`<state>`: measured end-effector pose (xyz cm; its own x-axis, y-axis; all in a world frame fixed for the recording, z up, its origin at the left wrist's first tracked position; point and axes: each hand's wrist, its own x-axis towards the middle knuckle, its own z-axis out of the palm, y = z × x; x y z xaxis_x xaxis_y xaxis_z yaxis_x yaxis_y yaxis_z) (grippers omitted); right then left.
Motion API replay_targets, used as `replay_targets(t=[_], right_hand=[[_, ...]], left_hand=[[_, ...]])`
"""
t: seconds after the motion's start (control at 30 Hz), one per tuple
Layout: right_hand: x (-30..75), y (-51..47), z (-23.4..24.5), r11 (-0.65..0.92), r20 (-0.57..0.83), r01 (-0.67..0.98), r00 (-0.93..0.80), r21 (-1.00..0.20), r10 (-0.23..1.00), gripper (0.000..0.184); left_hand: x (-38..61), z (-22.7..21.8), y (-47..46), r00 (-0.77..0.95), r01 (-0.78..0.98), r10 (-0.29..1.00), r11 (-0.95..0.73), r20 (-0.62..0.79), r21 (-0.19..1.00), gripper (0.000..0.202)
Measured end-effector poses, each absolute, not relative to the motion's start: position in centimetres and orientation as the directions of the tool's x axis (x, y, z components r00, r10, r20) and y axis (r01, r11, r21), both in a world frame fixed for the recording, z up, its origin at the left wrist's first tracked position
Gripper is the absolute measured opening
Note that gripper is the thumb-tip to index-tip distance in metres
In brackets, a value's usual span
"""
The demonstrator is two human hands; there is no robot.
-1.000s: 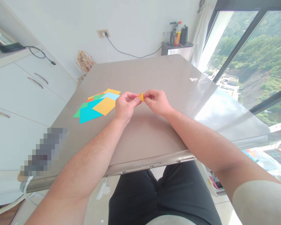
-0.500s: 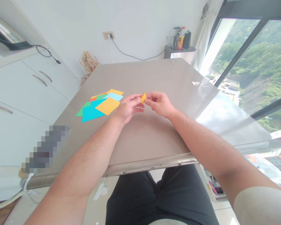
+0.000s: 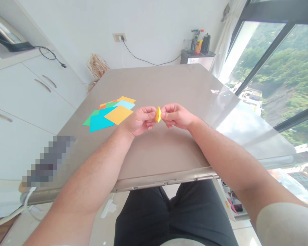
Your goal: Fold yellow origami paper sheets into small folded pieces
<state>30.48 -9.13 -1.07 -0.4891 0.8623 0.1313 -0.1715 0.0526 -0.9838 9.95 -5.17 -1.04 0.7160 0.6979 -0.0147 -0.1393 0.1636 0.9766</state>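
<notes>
A small folded yellow paper piece (image 3: 158,114) is pinched between both hands above the middle of the grey table (image 3: 169,82). My left hand (image 3: 140,120) grips its left side with curled fingers. My right hand (image 3: 176,116) pinches its right side, fingers closed. Most of the folded piece is hidden by my fingertips. To the left on the table lies a loose fan of coloured paper squares (image 3: 110,114): yellow, cyan, green, orange and light blue.
White cabinets (image 3: 28,102) run along the left with a cable lying on top. A small stand with bottles (image 3: 199,42) is at the far wall. Large windows (image 3: 277,68) are on the right. A wall socket with a black cord (image 3: 119,37) is behind the table.
Both hands have dropped slightly toward me with the folded yellow piece. My left fingers have curled shut around it, and the piece now stands more upright between the fingertips.
</notes>
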Motion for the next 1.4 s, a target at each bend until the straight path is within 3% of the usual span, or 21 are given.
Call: replay_targets(t=[0.3, 1.07, 1.27, 1.4], right_hand=[[30.48, -9.01, -1.51, -0.006, 0.17, -0.285, -0.588, -0.959, 0.791, 0.037], [30.54, -9.16, -0.99, -0.03, 0.097, -0.212, -0.566, -0.977, 0.819, 0.03], [30.16, -9.22, -1.12, -0.003, 0.086, -0.196, -0.445, -0.981, 0.891, 0.036], [30.05, -8.81, -1.69, 0.067, 0.095, -0.108, -0.284, -0.992, 0.954, 0.039]], left_hand=[[10.16, -1.63, -5.34, 0.743, -0.181, 0.667, 0.123, 0.054, 0.976, 0.04], [10.07, -1.39, -5.08, 0.686, -0.174, 0.721, 0.033, 0.098, 0.984, 0.039], [10.07, -1.34, -4.86, 0.632, -0.21, 0.77, 0.059, 0.09, 0.976, 0.032], [10.07, -1.54, -4.54, 0.566, -0.146, 0.818, -0.025, 0.105, 0.989, 0.031]])
